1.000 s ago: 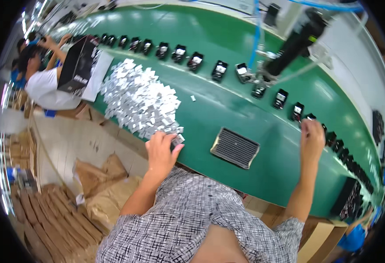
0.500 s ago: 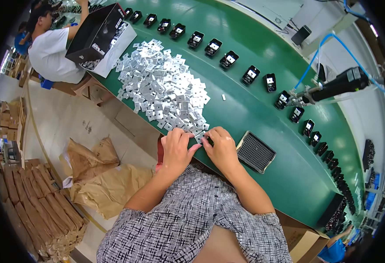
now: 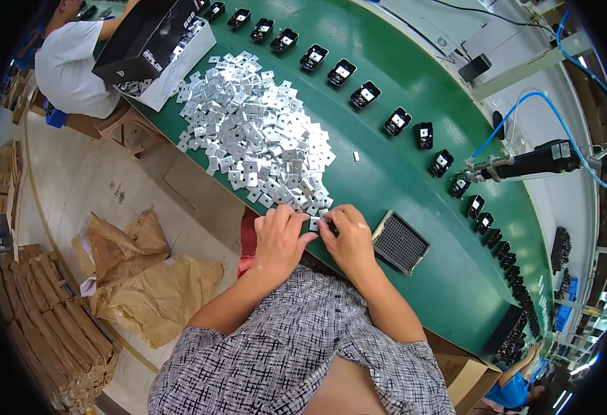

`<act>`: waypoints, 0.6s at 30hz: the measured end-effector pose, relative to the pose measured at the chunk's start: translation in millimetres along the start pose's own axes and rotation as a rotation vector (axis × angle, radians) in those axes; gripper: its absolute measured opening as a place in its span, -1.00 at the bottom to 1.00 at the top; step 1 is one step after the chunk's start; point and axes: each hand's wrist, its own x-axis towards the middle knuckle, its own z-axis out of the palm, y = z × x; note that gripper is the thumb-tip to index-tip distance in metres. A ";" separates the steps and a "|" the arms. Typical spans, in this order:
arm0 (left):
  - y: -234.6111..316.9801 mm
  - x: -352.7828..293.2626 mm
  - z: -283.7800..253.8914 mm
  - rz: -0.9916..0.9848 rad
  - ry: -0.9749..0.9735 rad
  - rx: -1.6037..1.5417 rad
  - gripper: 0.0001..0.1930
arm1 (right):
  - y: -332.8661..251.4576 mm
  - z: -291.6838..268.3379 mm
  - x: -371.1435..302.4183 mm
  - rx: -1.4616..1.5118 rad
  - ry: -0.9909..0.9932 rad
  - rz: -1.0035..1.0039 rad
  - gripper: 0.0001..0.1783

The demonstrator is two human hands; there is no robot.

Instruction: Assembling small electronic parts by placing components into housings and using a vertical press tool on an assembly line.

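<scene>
At the near edge of a large heap of small silver metal plates (image 3: pixel 255 128), each with a hole, my two hands work close together. My left hand (image 3: pixel 279 241) has its thumb and fingertips closed at the side of one small metal plate (image 3: pixel 314 223). My right hand (image 3: pixel 349 240) faces it, thumb and index finger pinched at the plate's other side. Its curled fingers partly hide what lies between them. To the right of my right hand lies a black ribbed tray (image 3: pixel 401 242) with a pale rim.
Black housings (image 3: pixel 365 95) with metal pieces inside line the green table (image 3: pixel 448 256). A black box (image 3: pixel 152 52) of metal parts stands far left, beside a person in white (image 3: pixel 75 66). A driver tool (image 3: pixel 525 162) with a blue hose hangs right. Brown paper sacks (image 3: pixel 158 297) lie on the floor.
The view has shifted slightly. The plate between my fingertips has turned a little, while both hands stay in nearly the same place. Housings on the right appear farther left beneath the driver tool.
</scene>
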 end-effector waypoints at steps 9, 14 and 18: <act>6.4 3.1 4.5 -0.047 -0.002 0.072 -0.65 | 2.0 -5.2 -8.6 -0.157 0.014 -0.060 -0.82; 12.8 9.0 4.0 0.043 0.012 0.040 -0.66 | 6.6 -9.8 -12.7 -0.162 0.063 -0.093 -0.81; 9.2 6.3 7.0 -0.032 -0.092 0.181 -0.73 | 26.7 -67.4 -16.1 -0.187 0.255 -0.146 -0.75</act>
